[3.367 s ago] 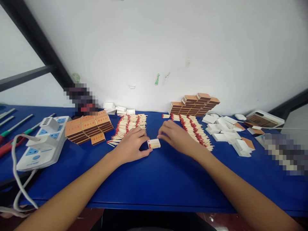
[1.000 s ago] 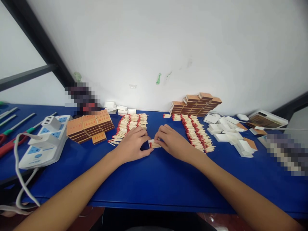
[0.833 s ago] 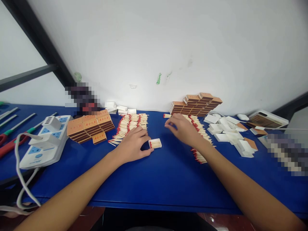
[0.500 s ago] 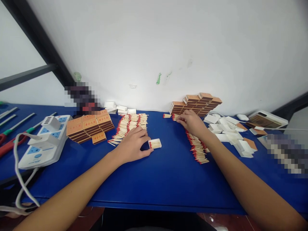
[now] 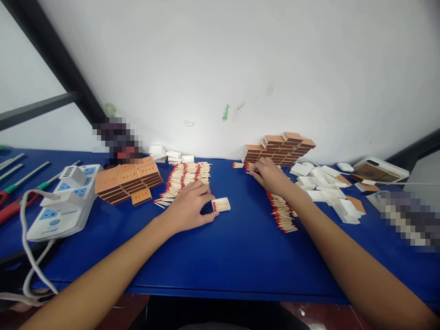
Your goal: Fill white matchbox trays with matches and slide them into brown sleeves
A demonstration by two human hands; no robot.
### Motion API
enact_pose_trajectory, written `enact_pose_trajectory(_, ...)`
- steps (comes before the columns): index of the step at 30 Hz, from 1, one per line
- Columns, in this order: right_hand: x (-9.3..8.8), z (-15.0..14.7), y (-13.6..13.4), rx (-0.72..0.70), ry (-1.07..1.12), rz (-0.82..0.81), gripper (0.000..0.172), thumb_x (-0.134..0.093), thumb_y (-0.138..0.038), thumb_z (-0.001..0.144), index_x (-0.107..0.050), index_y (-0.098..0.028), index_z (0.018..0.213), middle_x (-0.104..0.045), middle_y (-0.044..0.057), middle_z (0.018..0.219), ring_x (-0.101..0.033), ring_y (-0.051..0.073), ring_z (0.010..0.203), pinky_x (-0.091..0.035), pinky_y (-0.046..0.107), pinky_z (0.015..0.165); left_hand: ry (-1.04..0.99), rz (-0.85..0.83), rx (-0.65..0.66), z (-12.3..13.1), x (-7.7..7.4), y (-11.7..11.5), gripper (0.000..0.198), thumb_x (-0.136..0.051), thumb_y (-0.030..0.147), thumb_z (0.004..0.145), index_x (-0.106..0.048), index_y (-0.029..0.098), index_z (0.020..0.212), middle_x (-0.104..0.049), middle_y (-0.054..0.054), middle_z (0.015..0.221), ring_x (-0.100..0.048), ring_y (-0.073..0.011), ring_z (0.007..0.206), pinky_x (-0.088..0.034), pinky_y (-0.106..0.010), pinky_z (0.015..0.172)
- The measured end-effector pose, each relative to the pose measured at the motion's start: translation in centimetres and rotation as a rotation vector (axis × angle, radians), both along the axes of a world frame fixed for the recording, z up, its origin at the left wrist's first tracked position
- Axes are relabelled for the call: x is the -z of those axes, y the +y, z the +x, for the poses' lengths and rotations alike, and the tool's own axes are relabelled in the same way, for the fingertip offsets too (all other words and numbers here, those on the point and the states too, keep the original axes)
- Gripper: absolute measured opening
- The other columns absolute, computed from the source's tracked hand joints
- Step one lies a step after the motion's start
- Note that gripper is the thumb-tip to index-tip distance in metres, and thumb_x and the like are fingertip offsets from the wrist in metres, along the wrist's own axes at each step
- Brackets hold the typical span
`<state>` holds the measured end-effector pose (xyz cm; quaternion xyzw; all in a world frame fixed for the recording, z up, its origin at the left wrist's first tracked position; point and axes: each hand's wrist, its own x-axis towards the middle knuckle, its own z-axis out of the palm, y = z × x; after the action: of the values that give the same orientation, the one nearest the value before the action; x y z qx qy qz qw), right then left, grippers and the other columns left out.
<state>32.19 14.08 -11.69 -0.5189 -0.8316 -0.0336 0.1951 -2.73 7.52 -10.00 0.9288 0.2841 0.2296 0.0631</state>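
Observation:
My left hand (image 5: pixel 192 206) grips the left end of a small white matchbox tray (image 5: pixel 225 200) lying on the blue table, thumb at its near corner and fingers at the far side. Red-headed matches (image 5: pixel 221 206) lie inside the tray. At the far end of the right-hand row of matches (image 5: pixel 283 213), my right hand (image 5: pixel 270 176) has its thumb and fingertips pinched on some matches. A small bunch of matches (image 5: pixel 237 165) lies just left of those fingertips. Beyond my left hand spreads a wider pile of matches (image 5: pixel 187 176), partly covered by the hand.
Orange matchboxes are stacked at left (image 5: pixel 127 178) and against the wall (image 5: pixel 280 149). White empty trays (image 5: pixel 321 183) are heaped at right, with a few more trays (image 5: pixel 172 155) at the back. A power strip (image 5: pixel 68 201) with cables and red-handled tools (image 5: pixel 27 199) occupy the left side.
My right hand has shifted very slightly left at the end of the match row. My left hand and the tray stay in place.

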Motion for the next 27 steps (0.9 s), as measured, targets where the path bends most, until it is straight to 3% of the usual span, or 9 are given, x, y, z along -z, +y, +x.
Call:
enact_pose_trajectory(7, -3.4, -7.2, -6.6, -0.224, 0.110, -0.027, 0.018, -0.051, -0.030, 0.109, -0.065, -0.023, 0.099, -0.065, 0.010, 0.102, -0.057, 0.028, 0.098, -0.047, 0.042, 0.088, 0.000, 0.024, -0.004, 0.0, 0.2, 0.0, 0.024, -0.076, 0.041, 0.095, -0.077, 0.020, 0.107, -0.071, -0.008, 0.102, -0.063, -0.0280, 0.105, -0.053, -0.044, 0.094)
enact_pose_trajectory(10, -3.7, -10.2, -8.9, -0.260, -0.032, -0.015, 0.022, -0.048, -0.023, 0.110, -0.066, -0.022, 0.097, -0.065, 0.011, 0.099, -0.056, 0.028, 0.094, -0.047, 0.043, 0.088, 0.011, 0.033, -0.004, 0.0, 0.2, 0.1, 0.024, -0.076, 0.041, 0.095, -0.077, 0.019, 0.106, -0.071, -0.008, 0.103, -0.063, -0.0274, 0.104, -0.053, -0.044, 0.094)
enact_pose_trajectory(14, -3.3, -11.6, -9.7, -0.287, -0.093, -0.054, 0.023, -0.049, -0.019, 0.108, -0.067, -0.019, 0.094, -0.066, 0.012, 0.099, -0.056, 0.028, 0.092, -0.048, 0.043, 0.087, 0.013, 0.038, -0.009, 0.0, 0.1, 0.0, 0.024, -0.076, 0.040, 0.095, -0.077, 0.019, 0.104, -0.071, -0.008, 0.102, -0.063, -0.0276, 0.104, -0.053, -0.044, 0.094)
enact_pose_trajectory(19, -2.7, -9.0, -7.0, -0.216, 0.182, -0.096, 0.013, -0.058, -0.025, 0.106, -0.068, -0.023, 0.097, -0.066, 0.007, 0.098, -0.060, 0.025, 0.097, -0.049, 0.038, 0.086, 0.022, 0.018, -0.008, 0.0, 0.0, 0.0, 0.025, -0.075, 0.041, 0.095, -0.077, 0.020, 0.108, -0.071, -0.008, 0.102, -0.063, -0.0281, 0.105, -0.053, -0.045, 0.095)
enact_pose_trajectory(24, -1.2, -3.2, -2.4, 0.059, 0.119, 0.041, 0.012, -0.061, -0.024, 0.100, -0.072, -0.020, 0.097, -0.066, 0.011, 0.092, -0.060, 0.031, 0.095, -0.047, 0.044, 0.087, 0.013, -0.001, 0.000, 0.0, -0.1, -0.1, 0.026, -0.074, 0.042, 0.097, -0.077, 0.018, 0.108, -0.072, -0.009, 0.104, -0.063, -0.0281, 0.106, -0.053, -0.045, 0.097)
enact_pose_trajectory(27, -0.1, -0.5, -0.7, 0.118, 0.068, 0.070, 0.019, -0.060, -0.029, 0.100, -0.075, -0.019, 0.095, -0.065, 0.012, 0.091, -0.058, 0.032, 0.093, -0.046, 0.046, 0.090, 0.011, -0.003, -0.004, 0.0, 0.0, -0.1, 0.027, -0.074, 0.042, 0.096, -0.077, 0.018, 0.108, -0.072, -0.009, 0.104, -0.063, -0.0279, 0.105, -0.053, -0.046, 0.097)
